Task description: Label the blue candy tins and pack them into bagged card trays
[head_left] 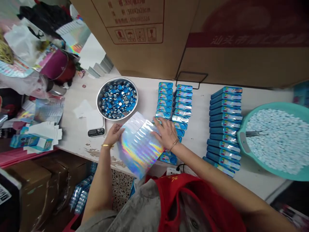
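A shiny rainbow-coloured holographic sheet [140, 148], with several ridged bands across it, is tilted over the front of the table between my hands. My left hand [114, 133] pinches its upper left edge between thumb and fingers. My right hand [167, 132] grips the right edge, its fingers bent and partly over small blue packs behind. Two rows of these blue packs [165, 102] stand beyond and beside my right hand. Left of them, a round metal bowl [98, 108] holds many small blue and silver caps.
A small digital scale [96, 132] lies near the bowl. At right are a row of blue packs [224, 129] and a turquoise basin [243, 141] of small pale pieces. Large cartons [149, 61] wall off the back. Bags and paper clutter the left.
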`<state>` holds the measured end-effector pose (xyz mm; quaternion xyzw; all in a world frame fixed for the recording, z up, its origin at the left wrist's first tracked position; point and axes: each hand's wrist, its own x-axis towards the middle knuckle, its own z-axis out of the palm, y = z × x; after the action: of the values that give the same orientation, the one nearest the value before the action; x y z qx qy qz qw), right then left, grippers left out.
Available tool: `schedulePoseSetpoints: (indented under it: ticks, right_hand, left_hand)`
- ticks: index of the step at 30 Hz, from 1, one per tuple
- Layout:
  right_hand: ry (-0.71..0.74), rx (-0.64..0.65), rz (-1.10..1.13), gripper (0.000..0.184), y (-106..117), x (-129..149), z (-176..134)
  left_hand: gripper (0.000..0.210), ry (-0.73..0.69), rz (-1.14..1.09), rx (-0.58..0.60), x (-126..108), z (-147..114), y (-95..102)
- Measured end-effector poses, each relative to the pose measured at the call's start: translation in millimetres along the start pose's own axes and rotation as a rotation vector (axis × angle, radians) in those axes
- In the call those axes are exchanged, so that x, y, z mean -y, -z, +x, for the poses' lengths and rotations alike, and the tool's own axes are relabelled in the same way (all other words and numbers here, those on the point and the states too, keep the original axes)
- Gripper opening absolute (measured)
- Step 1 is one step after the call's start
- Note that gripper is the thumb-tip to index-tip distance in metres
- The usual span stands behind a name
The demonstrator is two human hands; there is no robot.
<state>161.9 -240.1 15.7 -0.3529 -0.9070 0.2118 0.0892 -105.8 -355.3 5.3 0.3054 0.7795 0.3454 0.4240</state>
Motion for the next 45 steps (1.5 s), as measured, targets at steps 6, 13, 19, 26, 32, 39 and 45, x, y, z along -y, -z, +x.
schedulePoseSetpoints:
  ticks: [6, 13, 19, 26, 32, 39, 45]
  right_hand:
    - [0.125, -0.052, 0.098, 0.047, 38.7, 49.1, 17.4]
    - [-0.153, 0.114, 0.087, 0.029, 18.1, -13.6, 32.2]
    - [-0.217, 0.187, 0.061, 0.029, 3.9, -47.4, 40.5]
    - [-0.213, 0.144, 0.032, 0.031, -15.9, -57.2, 41.1]
    - [-0.134, -0.03, 0.161, 0.033, -27.0, -51.9, 34.6]
    - [-0.302, -0.356, 0.805, 0.055, 13.6, -42.7, -19.4]
    - [-0.612, -0.377, 0.981, 0.034, 20.6, -67.2, -60.5]
  left_hand:
    - [0.025, -0.256, 0.061, 0.33, -84.3, -29.4, 5.6]
    - [0.018, -0.652, 0.658, 0.257, -88.1, 15.0, -77.8]
    - [0.024, -0.777, 0.923, 0.123, -68.8, 33.3, -116.7]
    - [0.016, -0.895, 0.837, 0.075, -50.8, 10.2, -122.5]
    - [0.011, -0.626, 0.181, -0.161, -80.8, -49.9, -115.6]
    - [0.026, -0.196, -0.473, -0.194, -107.6, -37.4, -163.1]
    - [0.024, -0.151, -0.437, -0.01, -102.9, -27.7, -220.5]
